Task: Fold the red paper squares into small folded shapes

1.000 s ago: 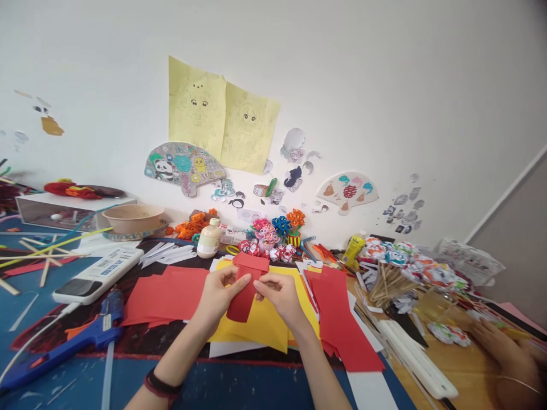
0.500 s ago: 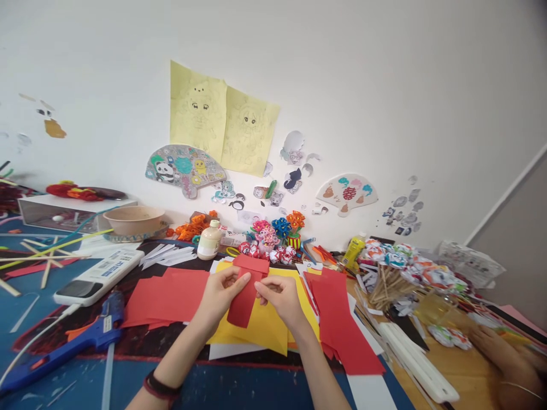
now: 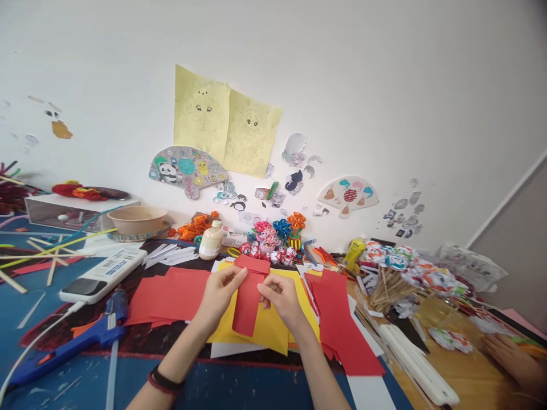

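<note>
A red paper strip [image 3: 247, 307], folded over at its top end, hangs between my hands above a stack of yellow paper [image 3: 273, 329]. My left hand [image 3: 221, 297] is closed on its upper left side, thumb in front. At the strip's right edge, the fingertips of my right hand [image 3: 277, 296] are pinched together against it. Stacks of red paper lie on both sides: one red stack [image 3: 168, 296] to the left, another red stack [image 3: 348, 324] to the right.
A blue glue gun [image 3: 81, 344] and a white power strip [image 3: 103, 276] lie at left. Behind stand a glue bottle [image 3: 211, 241] and pipe-cleaner flowers [image 3: 265, 234]. At right are wooden sticks [image 3: 387, 289], a long white tool [image 3: 416, 361] and another person's hand [image 3: 510, 356].
The red strip's lower end has swung slightly down and right. My left thumb has shifted a little up and left on it. The other person's hand has moved right.
</note>
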